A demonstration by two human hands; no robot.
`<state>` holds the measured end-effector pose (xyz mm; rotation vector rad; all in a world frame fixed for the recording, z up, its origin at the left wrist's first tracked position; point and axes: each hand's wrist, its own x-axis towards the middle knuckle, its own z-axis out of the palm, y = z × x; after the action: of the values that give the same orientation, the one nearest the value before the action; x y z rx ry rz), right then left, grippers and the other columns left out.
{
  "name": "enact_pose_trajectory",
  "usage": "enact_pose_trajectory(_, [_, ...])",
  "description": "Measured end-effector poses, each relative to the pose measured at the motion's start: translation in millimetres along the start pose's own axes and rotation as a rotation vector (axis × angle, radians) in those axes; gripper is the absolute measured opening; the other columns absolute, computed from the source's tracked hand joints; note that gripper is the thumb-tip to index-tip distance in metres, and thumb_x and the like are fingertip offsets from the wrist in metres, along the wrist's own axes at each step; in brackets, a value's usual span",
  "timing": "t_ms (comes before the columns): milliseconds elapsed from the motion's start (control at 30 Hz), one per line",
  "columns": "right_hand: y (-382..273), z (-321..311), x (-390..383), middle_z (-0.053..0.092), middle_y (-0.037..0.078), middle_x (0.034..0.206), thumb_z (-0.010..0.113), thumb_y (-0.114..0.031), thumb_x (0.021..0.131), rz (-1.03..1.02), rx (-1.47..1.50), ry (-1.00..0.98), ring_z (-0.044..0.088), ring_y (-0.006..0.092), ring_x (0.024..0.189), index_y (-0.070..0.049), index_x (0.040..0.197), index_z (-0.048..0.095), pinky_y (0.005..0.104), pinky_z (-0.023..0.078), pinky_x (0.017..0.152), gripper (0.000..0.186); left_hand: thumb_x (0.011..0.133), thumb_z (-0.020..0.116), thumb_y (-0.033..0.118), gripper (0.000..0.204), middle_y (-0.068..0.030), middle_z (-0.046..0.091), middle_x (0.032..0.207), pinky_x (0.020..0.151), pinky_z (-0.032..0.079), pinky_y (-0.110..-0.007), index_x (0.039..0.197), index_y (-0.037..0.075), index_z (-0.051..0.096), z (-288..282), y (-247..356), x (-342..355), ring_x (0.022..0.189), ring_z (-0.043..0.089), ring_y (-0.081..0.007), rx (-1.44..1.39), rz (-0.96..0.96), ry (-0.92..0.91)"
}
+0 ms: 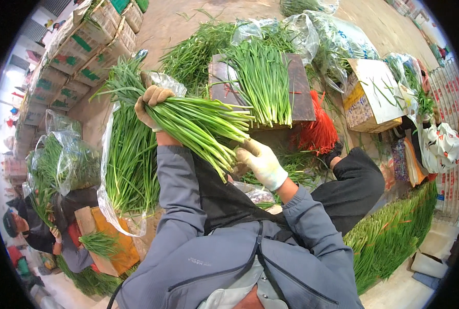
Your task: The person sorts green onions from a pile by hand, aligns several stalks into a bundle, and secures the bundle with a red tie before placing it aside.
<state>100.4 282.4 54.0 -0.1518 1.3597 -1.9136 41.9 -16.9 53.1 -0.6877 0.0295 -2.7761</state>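
Note:
A thick bunch of garlic chives (201, 123) slants across in front of me, leafy tips up to the left and pale stem ends down to the right. My left hand (155, 104), in a dirty tan work glove, is wrapped round its upper middle. At the stem ends, the gloved fingers of my right hand (262, 162) are closed together on some stalks; its fingertips are partly hidden. Beyond the bunch, more chives (263, 85) lie spread on a dark board (302, 92) atop a box. Red ties (316, 129) hang in a tuft at the board's right side.
Loose chives in a clear plastic bag (129, 159) stand to my left. Behind the board are a heap of greens (198, 54) and stuffed bags (343, 38). A carton (371, 98) is at the right; tied bunches (394, 237) fill the lower right. Another person (36, 226) handles greens at left.

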Motion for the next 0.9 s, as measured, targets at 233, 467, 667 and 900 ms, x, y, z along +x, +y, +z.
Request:
enact_pose_trajectory(233, [9, -2, 3, 0.065, 0.004, 0.084, 0.066, -0.018, 0.094, -0.011, 0.046, 0.107, 0.057, 0.0087, 0.064, 0.001, 0.112, 0.066, 0.0242, 0.046, 0.059, 0.026, 0.083, 0.064, 0.021, 0.019, 0.0058, 0.047, 0.074, 0.077, 0.042, -0.027, 0.09, 0.011, 0.05, 0, 13, -5, 0.069, 0.05, -0.0087, 0.029, 0.026, 0.001])
enact_pose_trajectory(467, [62, -102, -38, 0.068, 0.018, 0.113, 0.076, -0.024, 0.08, -0.036, -1.383, 0.168, 0.066, 0.0281, 0.108, -0.003, 0.125, 0.06, 0.036, 0.052, 0.093, 0.052, 0.083, 0.063, 0.019, 0.02, 0.0029, 0.05, 0.078, 0.079, 0.042, -0.029, 0.098, 0.006, 0.058, -13, 24, -7, 0.071, 0.051, -0.0108, 0.088, 0.032, 0.032])
enact_pose_trajectory(667, [-32, 22, -14, 0.067, 0.017, 0.094, 0.071, -0.028, 0.083, -0.801, -1.269, 0.294, 0.068, 0.0347, 0.086, -0.001, 0.12, 0.056, 0.0409, 0.055, 0.078, 0.047, 0.084, 0.062, 0.02, 0.013, -0.0026, 0.056, 0.078, 0.076, 0.047, -0.038, 0.083, 0.007, 0.059, -27, 22, -3, 0.072, 0.052, -0.0174, 0.468, 0.104, 0.279])
enact_pose_trajectory(900, [19, -45, -7, 0.066, 0.02, 0.075, 0.058, -0.027, 0.094, -0.334, -1.438, 0.208, 0.066, 0.039, 0.069, -0.006, 0.091, 0.055, 0.0475, 0.052, 0.059, 0.021, 0.082, 0.065, 0.02, 0.017, -0.0084, 0.062, 0.071, 0.064, 0.054, -0.044, 0.084, 0.003, 0.061, -41, 16, -9, 0.063, 0.06, -0.0262, 0.755, 0.187, 0.687])
